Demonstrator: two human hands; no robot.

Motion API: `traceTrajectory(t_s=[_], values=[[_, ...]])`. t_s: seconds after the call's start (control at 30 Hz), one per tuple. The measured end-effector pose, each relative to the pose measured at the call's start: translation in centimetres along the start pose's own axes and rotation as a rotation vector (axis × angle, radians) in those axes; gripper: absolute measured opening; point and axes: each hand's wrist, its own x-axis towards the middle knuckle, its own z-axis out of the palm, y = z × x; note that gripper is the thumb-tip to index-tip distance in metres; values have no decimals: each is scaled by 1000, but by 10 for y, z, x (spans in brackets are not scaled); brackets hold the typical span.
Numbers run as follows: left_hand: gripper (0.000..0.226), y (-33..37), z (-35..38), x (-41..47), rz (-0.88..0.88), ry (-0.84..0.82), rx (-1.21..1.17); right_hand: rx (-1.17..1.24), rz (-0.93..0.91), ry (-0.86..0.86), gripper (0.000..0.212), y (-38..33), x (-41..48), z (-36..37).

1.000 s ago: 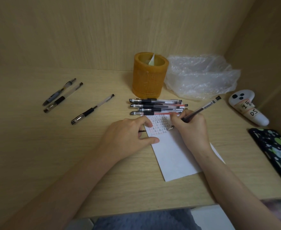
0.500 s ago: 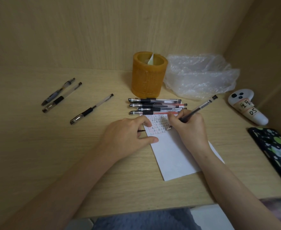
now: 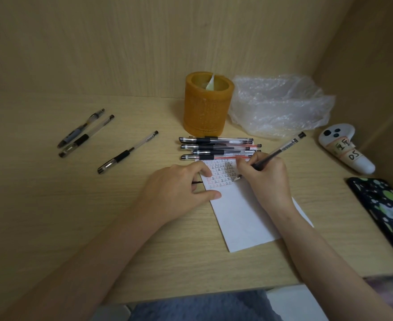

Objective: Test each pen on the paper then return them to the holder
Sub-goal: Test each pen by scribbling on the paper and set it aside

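My right hand (image 3: pixel 268 181) grips a black pen (image 3: pixel 283 147) with its tip down on the white paper (image 3: pixel 244 218), at the end of the rows of small red and black marks. My left hand (image 3: pixel 177 188) presses index finger and thumb on the paper's left edge. A thin dark piece, seemingly the pen cap (image 3: pixel 197 182), pokes out from under its curled fingers. Several capped pens (image 3: pixel 214 148) lie in a row just beyond the paper. Behind them stands the orange holder (image 3: pixel 206 110), with only a scrap of paper inside.
Three more pens lie on the desk at left: two side by side (image 3: pixel 84 133), one alone (image 3: pixel 127 152). A crumpled clear plastic bag (image 3: pixel 281 105) sits right of the holder. A white controller (image 3: pixel 346 151) and a dark patterned phone (image 3: pixel 385 212) lie at the right, by the wooden side wall.
The pen's rear end has wobbled slightly as my right hand writes. My left hand has stayed on the paper.
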Motion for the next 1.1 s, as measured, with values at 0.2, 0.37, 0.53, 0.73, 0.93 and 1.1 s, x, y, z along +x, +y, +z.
traceTrajectory(t_s=[0.2,0.37,0.53,0.73,0.93,1.1], values=[[44,-1,1,1,-3,-1,1,-18,9,-20,33,0,-1,0],[45,-1,0,1,1,-7,7,-33,17,-27,29,0,-1,0],[44,-2,1,0,4,-3,-6,-27,18,-17,30,-1,0,-1],[44,-3,2,1,3,-2,-8,-31,12,-11,31,1,0,0],[44,-4,2,1,6,-3,-7,-33,14,-5,34,1,1,0],[44,-3,1,1,4,-8,-7,6,24,-9,35,0,0,0]])
